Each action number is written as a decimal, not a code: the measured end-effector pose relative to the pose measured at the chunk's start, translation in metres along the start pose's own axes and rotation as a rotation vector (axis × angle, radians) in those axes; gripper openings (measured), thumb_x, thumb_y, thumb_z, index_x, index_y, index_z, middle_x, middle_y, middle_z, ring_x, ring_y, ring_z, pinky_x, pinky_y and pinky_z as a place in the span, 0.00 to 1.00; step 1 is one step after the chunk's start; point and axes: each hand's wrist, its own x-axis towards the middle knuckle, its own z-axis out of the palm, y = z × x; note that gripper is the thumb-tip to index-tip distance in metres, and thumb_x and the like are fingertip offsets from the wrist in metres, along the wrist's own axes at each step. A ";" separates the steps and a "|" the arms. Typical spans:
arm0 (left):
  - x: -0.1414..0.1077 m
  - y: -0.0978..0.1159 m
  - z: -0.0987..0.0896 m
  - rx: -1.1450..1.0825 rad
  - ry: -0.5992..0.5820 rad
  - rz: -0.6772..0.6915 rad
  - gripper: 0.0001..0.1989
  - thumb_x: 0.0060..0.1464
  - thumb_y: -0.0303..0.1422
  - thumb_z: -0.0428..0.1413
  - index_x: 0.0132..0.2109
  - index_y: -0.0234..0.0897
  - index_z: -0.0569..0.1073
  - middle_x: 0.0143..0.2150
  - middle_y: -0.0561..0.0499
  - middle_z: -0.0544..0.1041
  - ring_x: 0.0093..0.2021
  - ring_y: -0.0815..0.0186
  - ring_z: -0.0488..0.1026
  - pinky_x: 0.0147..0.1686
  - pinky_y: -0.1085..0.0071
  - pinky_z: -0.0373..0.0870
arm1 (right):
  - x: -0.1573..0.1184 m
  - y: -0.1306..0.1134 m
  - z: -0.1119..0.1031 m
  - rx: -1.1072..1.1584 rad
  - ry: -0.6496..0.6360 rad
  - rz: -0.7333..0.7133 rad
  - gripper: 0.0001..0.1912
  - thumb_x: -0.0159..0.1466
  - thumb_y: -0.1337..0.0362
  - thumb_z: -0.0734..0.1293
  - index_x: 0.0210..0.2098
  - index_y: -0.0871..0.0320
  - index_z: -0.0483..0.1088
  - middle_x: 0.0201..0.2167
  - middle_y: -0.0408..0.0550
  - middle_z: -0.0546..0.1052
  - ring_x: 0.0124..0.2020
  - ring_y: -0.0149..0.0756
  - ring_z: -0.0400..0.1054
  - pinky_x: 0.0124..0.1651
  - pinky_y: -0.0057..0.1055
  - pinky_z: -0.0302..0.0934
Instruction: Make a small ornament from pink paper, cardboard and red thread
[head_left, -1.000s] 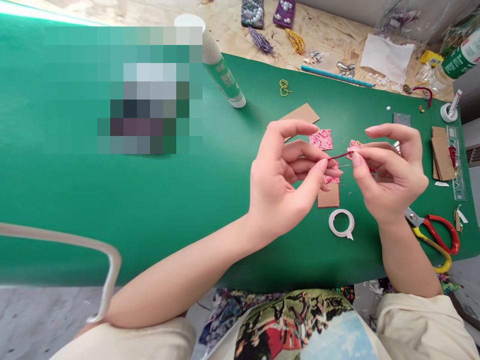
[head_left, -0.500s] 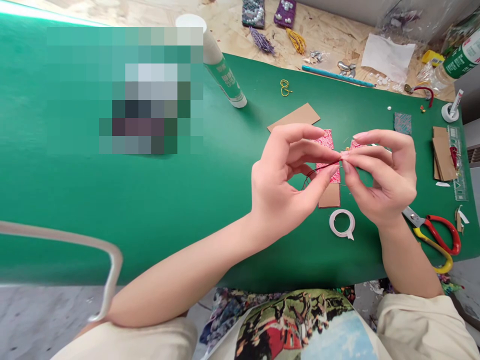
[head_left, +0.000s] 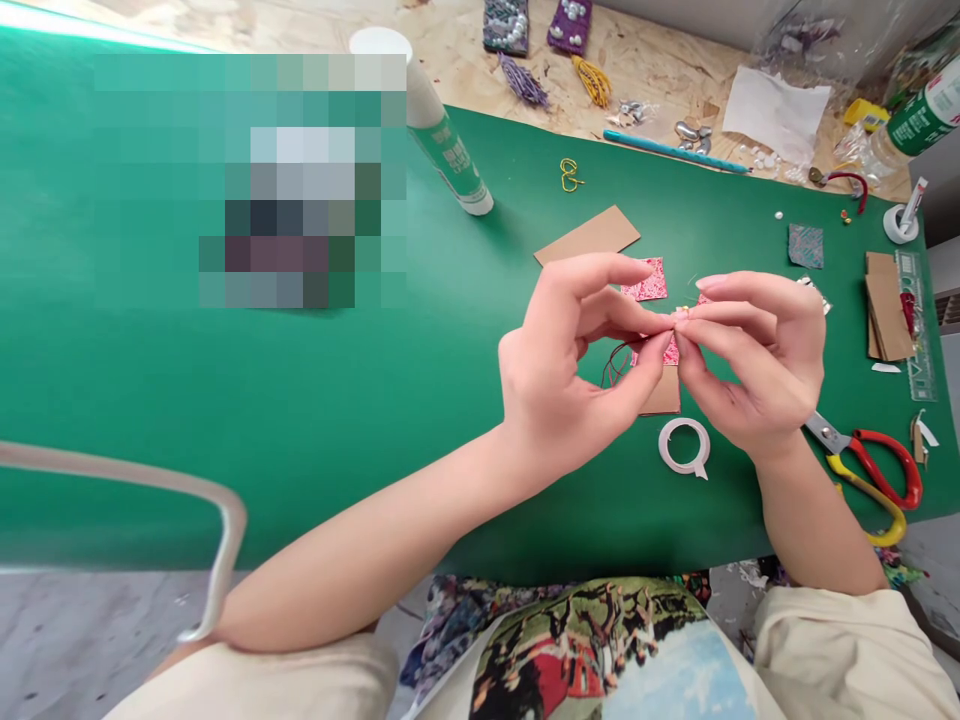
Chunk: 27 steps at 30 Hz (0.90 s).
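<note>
A thin dark red cord (head_left: 616,365) hangs in loose loops from my left hand (head_left: 551,355), which pinches it between thumb and fingertips. My right hand (head_left: 761,365) is closed too, its thumb and fingertips meeting the left ones around the cord's end. Something small and yellowish shows at the touching fingertips, too small to name. Below and behind the hands lies pink patterned fabric (head_left: 646,280), partly hidden by the fingers. A piece of brown cardboard (head_left: 660,392) sticks out under it. Nearer to me lies a roll of white tape (head_left: 666,455).
Red and yellow-handled scissors (head_left: 916,480) lie right of my right forearm. A glue stick tube (head_left: 450,165) stands at the back left. Beyond are a cardboard strip (head_left: 592,235), yellow cord (head_left: 569,176) and a blue pencil (head_left: 675,152). Cardboard pieces (head_left: 887,310) and a ruler (head_left: 924,345) lie far right.
Both hands have shifted slightly left and down, and their fingertips are pressed closer together. The dark red cord has moved with them; less of it shows between the fingers.
</note>
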 end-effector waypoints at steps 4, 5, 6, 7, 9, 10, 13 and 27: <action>-0.001 0.000 0.000 0.011 -0.021 -0.036 0.22 0.55 0.33 0.67 0.54 0.51 0.68 0.36 0.57 0.83 0.35 0.62 0.84 0.34 0.66 0.83 | -0.003 0.000 -0.002 0.021 -0.025 0.107 0.11 0.66 0.71 0.68 0.45 0.51 0.76 0.50 0.49 0.74 0.39 0.38 0.77 0.41 0.42 0.79; -0.001 0.001 0.000 0.017 -0.021 -0.045 0.22 0.55 0.34 0.67 0.53 0.51 0.68 0.36 0.57 0.83 0.35 0.62 0.84 0.34 0.66 0.83 | -0.004 0.000 -0.002 0.030 -0.040 0.139 0.10 0.66 0.70 0.68 0.45 0.50 0.76 0.50 0.49 0.74 0.40 0.38 0.77 0.42 0.43 0.79; -0.001 0.001 0.000 0.023 -0.019 -0.057 0.22 0.54 0.34 0.68 0.53 0.50 0.68 0.35 0.57 0.83 0.34 0.62 0.84 0.33 0.65 0.83 | -0.005 0.000 -0.002 0.037 -0.051 0.162 0.10 0.66 0.69 0.68 0.44 0.50 0.76 0.51 0.49 0.74 0.40 0.39 0.77 0.43 0.44 0.79; 0.000 0.002 -0.001 0.029 -0.019 -0.070 0.23 0.54 0.35 0.68 0.52 0.50 0.68 0.35 0.57 0.83 0.34 0.62 0.84 0.33 0.65 0.83 | -0.006 0.000 -0.002 0.041 -0.054 0.175 0.09 0.66 0.69 0.68 0.43 0.50 0.76 0.51 0.49 0.74 0.40 0.39 0.77 0.43 0.45 0.79; 0.000 0.002 -0.001 0.033 -0.021 -0.088 0.22 0.54 0.37 0.68 0.52 0.50 0.68 0.35 0.57 0.83 0.34 0.62 0.84 0.32 0.65 0.83 | -0.005 -0.002 -0.002 0.045 -0.036 0.175 0.08 0.66 0.69 0.68 0.43 0.51 0.76 0.50 0.49 0.74 0.39 0.38 0.77 0.42 0.44 0.79; 0.001 0.003 -0.001 0.033 -0.027 -0.095 0.22 0.54 0.37 0.68 0.51 0.49 0.67 0.35 0.57 0.83 0.34 0.62 0.84 0.32 0.66 0.83 | -0.005 -0.002 -0.001 0.045 -0.023 0.170 0.08 0.66 0.69 0.68 0.42 0.51 0.76 0.50 0.49 0.74 0.38 0.37 0.77 0.41 0.43 0.79; 0.001 0.003 -0.001 0.028 -0.041 -0.103 0.21 0.55 0.39 0.68 0.50 0.48 0.67 0.36 0.56 0.83 0.34 0.62 0.84 0.33 0.66 0.83 | -0.002 -0.003 -0.001 0.037 -0.002 0.164 0.07 0.66 0.69 0.69 0.41 0.52 0.77 0.49 0.49 0.74 0.36 0.35 0.77 0.39 0.41 0.79; 0.001 -0.002 0.002 0.037 0.015 -0.025 0.20 0.55 0.40 0.68 0.50 0.49 0.68 0.36 0.56 0.81 0.34 0.64 0.83 0.34 0.68 0.83 | 0.000 -0.003 -0.001 -0.038 -0.002 0.028 0.14 0.66 0.74 0.67 0.48 0.53 0.75 0.49 0.49 0.76 0.40 0.35 0.78 0.41 0.35 0.81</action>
